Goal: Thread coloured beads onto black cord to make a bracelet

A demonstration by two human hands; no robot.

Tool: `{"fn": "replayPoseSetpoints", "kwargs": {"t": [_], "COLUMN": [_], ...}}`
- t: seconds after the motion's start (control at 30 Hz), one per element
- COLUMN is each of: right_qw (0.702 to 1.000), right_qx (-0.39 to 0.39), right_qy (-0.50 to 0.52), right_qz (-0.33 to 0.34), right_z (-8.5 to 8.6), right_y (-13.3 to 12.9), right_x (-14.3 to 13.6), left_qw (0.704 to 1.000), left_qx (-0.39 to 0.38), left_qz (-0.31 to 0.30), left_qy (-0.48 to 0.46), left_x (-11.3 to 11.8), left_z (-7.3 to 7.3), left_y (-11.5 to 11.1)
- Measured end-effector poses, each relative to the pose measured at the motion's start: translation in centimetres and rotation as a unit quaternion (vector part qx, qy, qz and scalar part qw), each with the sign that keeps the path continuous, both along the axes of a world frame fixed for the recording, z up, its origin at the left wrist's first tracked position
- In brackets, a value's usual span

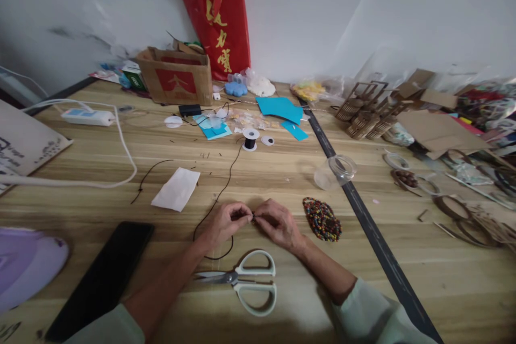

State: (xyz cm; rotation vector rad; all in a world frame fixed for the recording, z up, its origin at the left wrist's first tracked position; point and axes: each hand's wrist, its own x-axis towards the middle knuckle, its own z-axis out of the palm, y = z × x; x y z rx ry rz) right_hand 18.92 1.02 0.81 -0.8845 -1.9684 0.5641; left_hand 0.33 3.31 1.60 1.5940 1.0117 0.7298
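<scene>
My left hand (229, 221) and my right hand (281, 224) meet over the middle of the table, each with thumb and forefinger pinched. Between the fingertips is a small dark bit of black cord (231, 172); whether a bead sits on it I cannot tell. From a white spool (250, 137) wound with black, the cord runs down to my left hand and loops below the wrist. Scissors (242, 278) with pale handles lie just below my hands, blades pointing left. A heap of multicoloured bead strings (321, 219) rests right of my right hand.
A white paper (176, 189), a black phone (102, 277) and a purple object (30, 266) lie left. Clear round containers (335, 171) stand on the dark strip. Behind are a cardboard box (175, 75), red bag (220, 21) and blue sheets (279, 109). Small baskets (360, 113) stand right.
</scene>
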Motion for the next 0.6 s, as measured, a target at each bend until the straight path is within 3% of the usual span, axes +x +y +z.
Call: {"fn": "replayPoseSetpoints", "kwargs": {"t": [0.6], "right_qw": [1.0], "right_qx": [-0.006], "right_qy": [0.011], "right_qz": [0.005], "right_z": [0.01], "right_y": [-0.03], "right_x": [-0.08], "left_qw": [1.0], "left_qx": [-0.006], "left_qz": [0.003], "left_qy": [0.002], "left_x": [0.03], "left_z": [-0.25], "left_y": [0.01]}}
